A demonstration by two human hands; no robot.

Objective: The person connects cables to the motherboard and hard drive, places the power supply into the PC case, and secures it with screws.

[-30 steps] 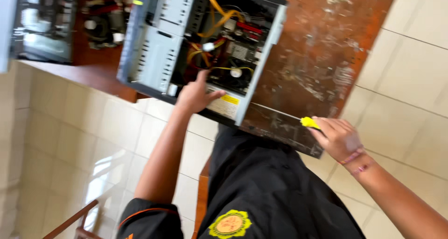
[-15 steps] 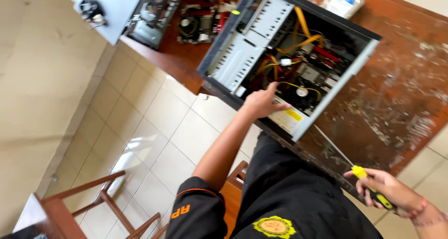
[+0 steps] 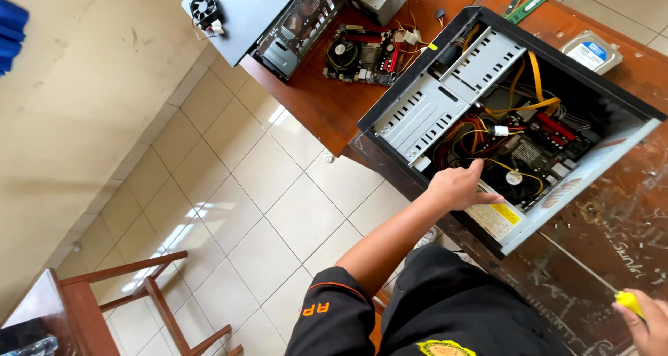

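Here the left hand (image 3: 456, 187) rests open inside the computer case (image 3: 417, 112); right grip (image 3: 643, 325) holds a screwdriver (image 3: 591, 276).

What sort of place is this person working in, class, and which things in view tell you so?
Probably a computer repair workshop or training room. An open computer case lies on a worn wooden table, a loose motherboard and hard drive lie nearby, and the right hand holds a yellow-handled screwdriver.
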